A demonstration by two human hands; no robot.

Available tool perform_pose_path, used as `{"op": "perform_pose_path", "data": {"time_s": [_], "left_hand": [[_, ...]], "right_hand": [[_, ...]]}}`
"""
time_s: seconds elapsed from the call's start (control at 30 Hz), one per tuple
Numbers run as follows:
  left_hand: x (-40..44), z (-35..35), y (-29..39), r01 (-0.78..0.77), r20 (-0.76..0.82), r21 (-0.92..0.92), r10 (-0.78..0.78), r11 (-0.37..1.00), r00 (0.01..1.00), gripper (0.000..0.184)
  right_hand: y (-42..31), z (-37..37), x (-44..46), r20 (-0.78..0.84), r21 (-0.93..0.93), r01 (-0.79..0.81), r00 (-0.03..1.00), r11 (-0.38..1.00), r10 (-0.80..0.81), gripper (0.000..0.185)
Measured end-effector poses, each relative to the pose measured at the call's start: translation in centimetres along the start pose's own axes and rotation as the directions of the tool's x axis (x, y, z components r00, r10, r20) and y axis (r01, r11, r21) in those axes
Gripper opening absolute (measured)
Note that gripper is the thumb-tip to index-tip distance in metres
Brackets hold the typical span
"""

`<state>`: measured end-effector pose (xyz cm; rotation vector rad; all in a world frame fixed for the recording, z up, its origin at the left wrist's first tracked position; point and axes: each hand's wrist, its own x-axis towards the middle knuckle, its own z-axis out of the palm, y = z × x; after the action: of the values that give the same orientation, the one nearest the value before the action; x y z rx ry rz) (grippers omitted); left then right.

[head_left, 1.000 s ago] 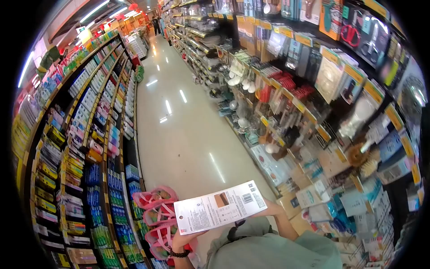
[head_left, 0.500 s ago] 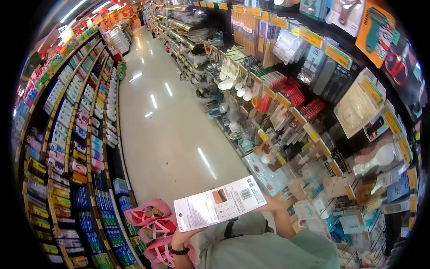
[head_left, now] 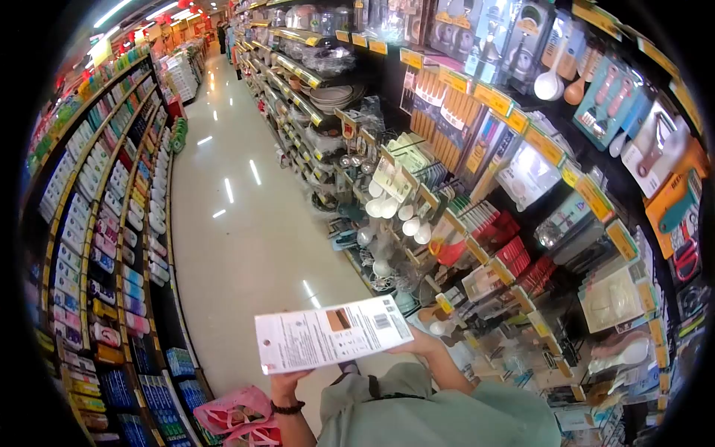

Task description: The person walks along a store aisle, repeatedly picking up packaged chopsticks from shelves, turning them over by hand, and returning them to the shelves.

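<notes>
A flat white card (head_left: pixel 313 340), rectangular and covered in small dark print, is up before the person's torso, over the aisle floor (head_left: pixel 238 253). The right hand (head_left: pixel 414 342) grips its right end, forearm angled inward; the left hand (head_left: pixel 289 381) pinches the lower left edge from below, fingers mostly hidden. The card bears a brown picture (head_left: pixel 339 319), then a smaller barcode (head_left: pixel 382 321).

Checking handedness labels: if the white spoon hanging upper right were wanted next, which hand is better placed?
Probably the right hand: its grip is on the end of the white package nearer the white spoon; the left hand holds the farther end.
</notes>
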<state>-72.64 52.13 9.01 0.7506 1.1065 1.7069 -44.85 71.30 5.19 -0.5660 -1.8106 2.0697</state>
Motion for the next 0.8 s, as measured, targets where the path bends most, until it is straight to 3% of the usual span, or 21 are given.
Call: {"op": "perform_pose_path", "data": {"time_s": [0.13,0.27,0.4,0.5,0.53,0.67,0.77,0.8], "left_hand": [[8.1,1.6,3.1,-0.228,-0.05,-0.136,0.223,0.964,0.973,0.091],[14.5,2.1,2.5,-0.325,0.04,-0.171,0.336,0.93,0.941,0.104],[22.7,6.9,3.4,-0.374,-0.15,-0.3,0.344,0.878,0.927,0.095],[29.7,7.5,3.6,-0.481,-0.109,-0.131,0.47,0.867,0.876,0.078],[31.6,8.5,4.4,-0.482,-0.122,-0.141,0.468,0.865,0.875,0.072],[40.3,9.5,5.3,-0.553,-0.077,-0.122,0.547,0.824,0.833,0.07],[45.4,13.3,7.1,-0.552,-0.082,0.118,0.562,0.825,0.823,0.076],[46.8,14.4,7.6,-0.525,-0.05,0.114,0.533,0.843,0.845,0.078]], "right_hand": [[-2.5,0.1,4.6,-0.043,0.325,-0.064,0.996,0.944,0.082,0.071],[-3.0,0.3,8.3,-0.148,0.424,0.084,0.989,0.902,-0.023,0.059],[-3.5,-0.8,13.7,-0.105,0.549,0.176,0.984,0.817,-0.142,0.057],[-4.5,-3.3,17.2,-0.054,0.616,0.176,0.982,0.768,-0.182,0.058],[-4.5,-4.5,18.3,-0.029,0.625,0.2,0.972,0.755,-0.233,0.064],[-5.5,-8.0,23.2,-0.182,0.524,0.28,0.959,0.805,-0.215,0.082],[-4.8,-11.8,27.4,-0.401,0.296,0.341,0.892,0.892,-0.208,0.086],[-5.1,-13.3,28.6,-0.387,0.285,0.348,0.894,0.893,-0.224,0.078]]}}
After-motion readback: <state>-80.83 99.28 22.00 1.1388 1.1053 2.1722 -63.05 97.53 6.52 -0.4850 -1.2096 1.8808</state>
